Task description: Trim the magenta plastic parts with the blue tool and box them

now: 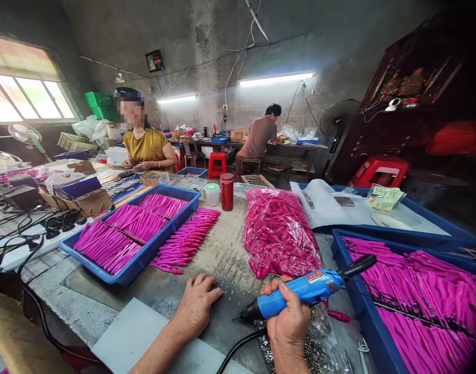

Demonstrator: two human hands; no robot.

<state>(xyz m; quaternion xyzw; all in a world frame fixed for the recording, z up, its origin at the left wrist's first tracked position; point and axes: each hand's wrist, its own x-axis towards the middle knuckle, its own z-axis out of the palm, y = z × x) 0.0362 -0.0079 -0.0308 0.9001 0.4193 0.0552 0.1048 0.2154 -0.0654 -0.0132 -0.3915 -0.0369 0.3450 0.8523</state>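
On the cluttered workbench, just below the bag of pink parts, the right hand gripped a blue electric screwdriver tip-leftward toward the scattered screws, where the left hand lay empty and flat, fingers loosely spread.

Left hand flat, right hand apparently clenched

The single head-worn view looks forward and down across the worktable, close above it, the workshop beyond.
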